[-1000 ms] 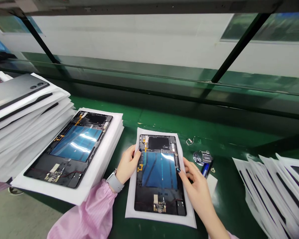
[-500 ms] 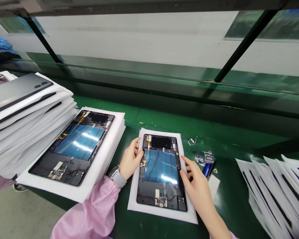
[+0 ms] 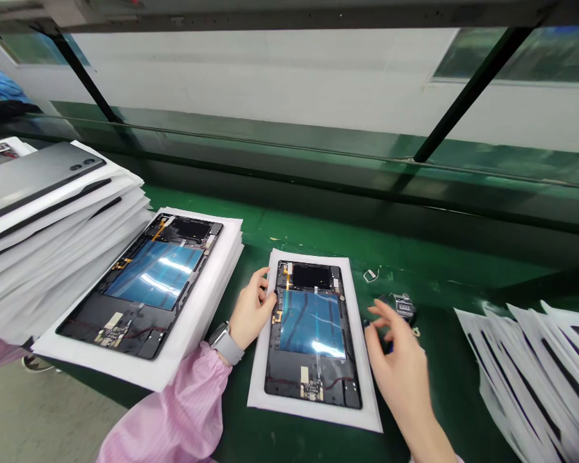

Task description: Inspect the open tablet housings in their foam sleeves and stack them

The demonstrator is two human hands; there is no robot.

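An opened tablet [image 3: 313, 334] with a blue battery lies on a white foam sheet [image 3: 313, 418] at the centre. My left hand [image 3: 251, 308] rests at its left edge, thumb on the frame and fingers at the sheet, holding the tablet's side. To the right of the sheet, my right hand [image 3: 398, 360] hovers with its fingers apart and nothing visible in them. It partly covers a small metal counter [image 3: 404, 307] on the green table. A second opened tablet [image 3: 142, 289] lies on a stack of white foam sheets to the left.
A tall pile of wrapped tablets [image 3: 53, 218] leans at the far left, a grey one on top. Several white sleeves [image 3: 525, 379] with dark edges stand at the right. A small white loop [image 3: 371, 276] lies behind my right hand. A green ledge [image 3: 270, 173] crosses the back.
My right hand has left the tablet's right edge and moved right, in front of the metal counter. My left hand and the tablet have stayed in place.
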